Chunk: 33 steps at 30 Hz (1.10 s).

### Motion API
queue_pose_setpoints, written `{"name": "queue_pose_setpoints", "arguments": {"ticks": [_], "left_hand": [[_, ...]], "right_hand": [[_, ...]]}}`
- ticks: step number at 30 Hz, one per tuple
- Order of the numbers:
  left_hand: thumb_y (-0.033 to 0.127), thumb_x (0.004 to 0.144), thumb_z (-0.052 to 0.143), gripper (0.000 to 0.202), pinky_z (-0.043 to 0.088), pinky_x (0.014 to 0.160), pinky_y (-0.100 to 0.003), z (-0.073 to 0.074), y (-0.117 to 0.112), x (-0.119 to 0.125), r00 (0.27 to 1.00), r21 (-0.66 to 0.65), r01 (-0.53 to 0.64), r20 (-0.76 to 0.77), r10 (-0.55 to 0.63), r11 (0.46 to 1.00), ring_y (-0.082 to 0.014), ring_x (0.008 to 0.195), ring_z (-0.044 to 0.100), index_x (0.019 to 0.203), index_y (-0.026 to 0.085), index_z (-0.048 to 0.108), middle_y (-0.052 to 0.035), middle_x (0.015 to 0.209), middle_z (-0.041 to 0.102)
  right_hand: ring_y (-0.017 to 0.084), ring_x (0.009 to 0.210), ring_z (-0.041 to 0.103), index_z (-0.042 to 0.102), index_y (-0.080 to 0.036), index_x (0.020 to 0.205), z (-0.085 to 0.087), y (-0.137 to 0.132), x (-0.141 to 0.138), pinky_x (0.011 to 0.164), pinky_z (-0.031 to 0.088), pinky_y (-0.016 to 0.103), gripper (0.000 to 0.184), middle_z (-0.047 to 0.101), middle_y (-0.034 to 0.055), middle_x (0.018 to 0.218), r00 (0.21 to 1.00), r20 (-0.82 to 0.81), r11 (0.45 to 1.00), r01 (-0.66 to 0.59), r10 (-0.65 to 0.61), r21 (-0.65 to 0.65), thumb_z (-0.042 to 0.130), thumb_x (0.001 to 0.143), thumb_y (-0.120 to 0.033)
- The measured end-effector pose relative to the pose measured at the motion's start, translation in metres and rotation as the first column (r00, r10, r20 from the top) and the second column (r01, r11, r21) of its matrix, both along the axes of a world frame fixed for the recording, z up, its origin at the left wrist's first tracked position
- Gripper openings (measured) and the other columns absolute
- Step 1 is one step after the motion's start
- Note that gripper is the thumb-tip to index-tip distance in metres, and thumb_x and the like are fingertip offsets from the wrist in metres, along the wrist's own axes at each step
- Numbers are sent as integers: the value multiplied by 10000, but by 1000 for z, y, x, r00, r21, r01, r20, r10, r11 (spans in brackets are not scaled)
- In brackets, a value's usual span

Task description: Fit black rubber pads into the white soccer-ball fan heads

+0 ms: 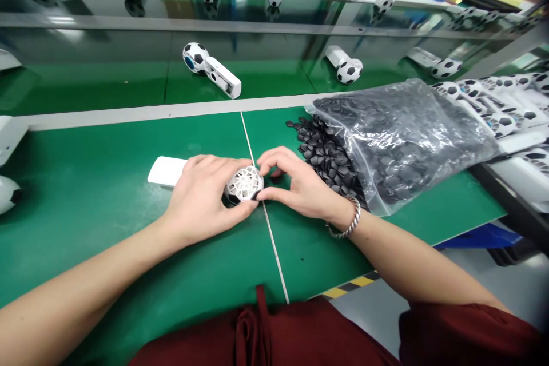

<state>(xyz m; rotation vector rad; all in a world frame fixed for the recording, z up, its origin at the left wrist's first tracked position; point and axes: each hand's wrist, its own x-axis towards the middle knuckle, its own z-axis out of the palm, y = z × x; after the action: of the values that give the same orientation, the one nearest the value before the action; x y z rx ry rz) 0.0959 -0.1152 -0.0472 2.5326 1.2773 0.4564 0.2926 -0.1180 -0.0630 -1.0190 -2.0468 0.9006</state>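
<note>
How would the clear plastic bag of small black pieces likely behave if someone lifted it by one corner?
The bag would probably sag, its film looking thin and crinkled. Pieces might spill: black pieces already lie outside its mouth. It looks fairly full, so possibly heavy.

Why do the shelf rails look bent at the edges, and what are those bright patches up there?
Head view: the wide lens bows the grey metal shelf rail toward the edges; overhead lights glare off the glossy green upper shelf and the clear plastic bag of black pieces; the hands on the white ball-shaped grille part are sharp, softly shadowed.
</note>
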Motion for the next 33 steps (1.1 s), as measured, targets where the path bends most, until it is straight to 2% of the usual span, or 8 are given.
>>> {"name": "queue_pose_setpoints", "arguments": {"ticks": [2,5,12,18,23,28,30,33], "left_hand": [[430,705,569,465,347,856,-407,1,0,1,1000,-4,-7,13,7,1000,-245,970,547,1119,223,532,-28,1082,628],[402,694,574,465,360,831,-399,1,0,2,1000,-8,-6,27,6,1000,-243,949,555,1118,211,538,-29,1072,632],[406,695,572,503,347,866,-407,0,-2,-1,1000,0,26,11,-26,1000,-252,998,533,1148,196,513,-38,1125,604],[437,683,589,513,350,879,-392,1,0,-4,999,-30,36,22,-35,999,-242,1010,529,1140,214,516,-27,1114,609],[398,684,575,483,355,865,-395,-1,0,-1,999,-25,11,32,-11,1000,-245,984,536,1125,206,524,-37,1104,614],[378,687,569,479,361,860,-403,3,-1,0,1000,-53,7,22,-6,999,-252,978,537,1130,200,523,-47,1106,615],[392,690,574,481,366,860,-406,5,-1,-1,1000,-77,18,16,-16,997,-253,985,536,1132,209,519,-44,1111,613],[438,679,593,505,364,879,-409,4,0,-3,999,-74,26,30,-23,997,-255,1008,532,1135,235,515,-30,1121,608]], "right_hand": [[174,1012,526,479,-192,907,-2,-1,-1,755,481,291,288,549,63,1079,999,-32,992,9,-13,-124,673,716,-286],[167,991,550,440,-201,898,-2,-3,-5,729,495,283,277,565,44,1031,996,-82,977,4,-22,-212,652,733,-269],[167,979,550,466,-203,946,5,-3,-9,649,492,252,338,542,35,1042,996,-84,966,-10,-12,-257,682,687,-231],[167,989,548,484,-213,973,2,-1,-7,668,471,253,370,552,34,1061,994,-109,958,-19,-13,-286,699,673,-242],[170,981,552,481,-209,966,3,1,-7,654,437,243,403,559,33,1061,993,-117,939,-31,-10,-343,722,651,-281],[167,984,547,467,-206,992,6,2,-8,650,424,242,417,536,43,1110,995,-100,926,-37,-1,-376,716,658,-232],[167,994,537,488,-214,1007,5,1,-7,693,433,262,394,535,39,1099,995,-102,938,-37,2,-344,702,677,-224],[173,1027,512,577,-203,875,3,-3,-6,769,439,299,190,531,40,1073,995,-98,960,-23,-5,-280,673,713,-231]]}}
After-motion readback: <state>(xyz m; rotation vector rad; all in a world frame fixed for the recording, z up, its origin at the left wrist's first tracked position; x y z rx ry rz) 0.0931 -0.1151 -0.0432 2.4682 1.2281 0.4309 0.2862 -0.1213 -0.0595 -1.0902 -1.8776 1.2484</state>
